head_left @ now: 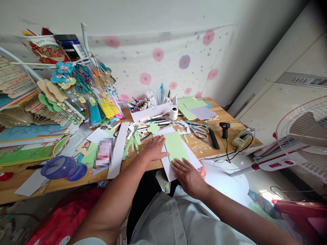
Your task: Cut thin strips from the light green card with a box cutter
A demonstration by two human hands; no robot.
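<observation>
Both hands are lying flat and open, gripping nothing: the left hand (154,148) is pinning the green paper (175,147) by its left edge, the right hand (188,173) is pressing its near end at the worktop's (138,166) front edge; best keeping even pressure so it isn't sliding on the white sheet (168,167) beneath
</observation>
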